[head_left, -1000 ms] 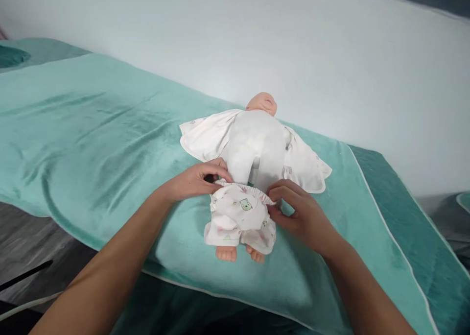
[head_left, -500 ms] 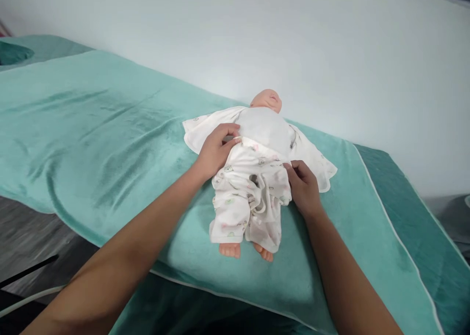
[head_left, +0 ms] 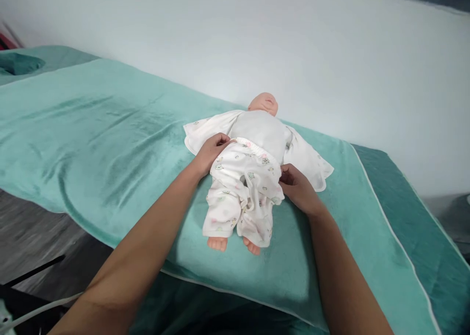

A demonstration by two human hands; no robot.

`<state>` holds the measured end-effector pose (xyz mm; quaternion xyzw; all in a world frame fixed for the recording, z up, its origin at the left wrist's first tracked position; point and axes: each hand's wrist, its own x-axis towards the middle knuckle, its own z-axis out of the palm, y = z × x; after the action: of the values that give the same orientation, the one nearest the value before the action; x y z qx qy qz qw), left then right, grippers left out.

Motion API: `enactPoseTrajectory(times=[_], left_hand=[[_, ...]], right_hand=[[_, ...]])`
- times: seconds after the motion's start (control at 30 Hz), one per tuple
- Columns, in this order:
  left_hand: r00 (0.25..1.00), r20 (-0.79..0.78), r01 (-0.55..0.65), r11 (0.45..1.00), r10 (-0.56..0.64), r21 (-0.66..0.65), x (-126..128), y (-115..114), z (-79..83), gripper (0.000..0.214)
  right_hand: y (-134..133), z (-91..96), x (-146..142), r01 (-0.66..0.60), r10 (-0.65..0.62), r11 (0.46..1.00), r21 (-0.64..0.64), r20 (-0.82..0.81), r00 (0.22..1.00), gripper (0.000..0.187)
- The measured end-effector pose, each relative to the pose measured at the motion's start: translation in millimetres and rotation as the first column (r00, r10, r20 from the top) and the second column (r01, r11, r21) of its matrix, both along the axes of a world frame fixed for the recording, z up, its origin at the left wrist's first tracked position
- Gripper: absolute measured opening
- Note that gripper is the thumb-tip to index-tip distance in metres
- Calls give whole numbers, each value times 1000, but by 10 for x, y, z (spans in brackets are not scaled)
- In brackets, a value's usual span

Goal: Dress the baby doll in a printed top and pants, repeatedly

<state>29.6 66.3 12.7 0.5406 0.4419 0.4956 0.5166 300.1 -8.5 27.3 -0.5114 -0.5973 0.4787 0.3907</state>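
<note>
A baby doll lies on its back with its head toward the wall and its feet toward me. It wears a white top whose sleeves spread out to both sides. White printed baby pants cover its legs up to the belly, bunched between the thighs, with both feet showing at the cuffs. My left hand pinches the waistband at the left side of the belly. My right hand is closed on the pants' edge at the right hip, its fingertips partly hidden by the cloth.
A turquoise sheet with some wrinkles covers the bed beneath the doll. Behind the bed stands a white wall. A white cable and a dark floor show at lower left.
The waistband now sits flatter across the belly. My left hand has moved slightly down and outward along it, and my right hand remains at the hip. The view has shifted a little.
</note>
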Motion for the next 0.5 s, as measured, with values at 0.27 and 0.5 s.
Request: enactPoseTrajectory(times=[0.27, 0.5], left_hand=[[966, 116, 252, 947, -232, -197, -118, -18, 12, 23], [914, 143, 403, 891, -380, -208, -183, -36, 6, 45]], right_hand=[[88, -88, -129, 286, -288, 956, 62, 23, 957, 28], [82, -107, -93, 203, -204, 978, 36, 13, 979, 26]])
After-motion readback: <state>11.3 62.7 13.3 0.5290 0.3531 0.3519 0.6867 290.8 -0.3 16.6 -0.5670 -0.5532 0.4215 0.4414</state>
